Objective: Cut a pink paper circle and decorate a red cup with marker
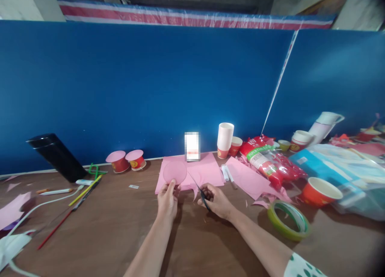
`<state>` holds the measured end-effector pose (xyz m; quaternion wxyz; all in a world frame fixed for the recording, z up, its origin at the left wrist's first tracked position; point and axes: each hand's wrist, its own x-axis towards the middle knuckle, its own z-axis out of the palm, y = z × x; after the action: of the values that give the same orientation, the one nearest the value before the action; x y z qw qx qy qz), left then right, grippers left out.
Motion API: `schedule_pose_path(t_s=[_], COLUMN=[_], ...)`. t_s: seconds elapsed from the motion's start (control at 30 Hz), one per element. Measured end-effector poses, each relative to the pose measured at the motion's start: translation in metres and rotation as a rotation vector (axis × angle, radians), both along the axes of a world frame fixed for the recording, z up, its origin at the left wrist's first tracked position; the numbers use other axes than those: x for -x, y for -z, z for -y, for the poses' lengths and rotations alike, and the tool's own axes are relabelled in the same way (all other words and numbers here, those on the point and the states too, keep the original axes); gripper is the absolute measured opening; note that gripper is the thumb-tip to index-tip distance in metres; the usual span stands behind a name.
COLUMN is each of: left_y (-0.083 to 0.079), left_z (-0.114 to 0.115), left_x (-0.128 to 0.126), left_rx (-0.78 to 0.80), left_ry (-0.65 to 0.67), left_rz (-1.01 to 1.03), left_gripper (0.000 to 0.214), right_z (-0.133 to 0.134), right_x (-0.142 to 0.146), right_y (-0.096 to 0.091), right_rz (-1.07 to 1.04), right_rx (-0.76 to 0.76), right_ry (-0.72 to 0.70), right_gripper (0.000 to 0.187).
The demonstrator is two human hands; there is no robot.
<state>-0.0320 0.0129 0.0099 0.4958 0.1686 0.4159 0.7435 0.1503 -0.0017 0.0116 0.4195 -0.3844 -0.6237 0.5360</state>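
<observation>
- Left hand (167,200): low centre of the frame, thumb and fingers pinching the lower edge of a pink paper disc (175,172), which is held upright just above the table (120,229).
- Pink paper disc: outline looks round and whole and free of any sheet, so the cutting of this piece appears finished.
- Right hand (216,200): just right of the left, closed around the handles of dark scissors (201,192). The blades point up and left, near the disc but clear of it. Whether they are parted cannot be told.
- Pink sheets (204,170): flat on the table behind both hands, with cut edges, and plenty of paper is left.
- Two upturned red cups (118,161), left of centre: each is topped with a pink round, so they look done.
- Stack of paper cups (225,139), right of centre: no pink on it, apparently untouched.
- Green tape roll (288,220), lower right: lying flat, well apart from the hands.
</observation>
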Motion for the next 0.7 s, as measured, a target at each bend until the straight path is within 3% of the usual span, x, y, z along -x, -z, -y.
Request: schedule_pose_path(t_s=[0.17,0.7], left_y=[-0.001,-0.006], left_z=[0.001,0.009], left_x=[0.000,-0.018], left_rx=[0.038,0.104], left_ry=[0.021,0.067], left_rz=[0.080,0.001], left_gripper=[0.032,0.044], right_z=[0.001,-0.002], right_x=[0.000,-0.002], right_y=[0.000,0.000], right_rz=[0.050,-0.002], right_rx=[-0.008,0.052], right_ry=[-0.010,-0.074], right_gripper=[0.027,0.024])
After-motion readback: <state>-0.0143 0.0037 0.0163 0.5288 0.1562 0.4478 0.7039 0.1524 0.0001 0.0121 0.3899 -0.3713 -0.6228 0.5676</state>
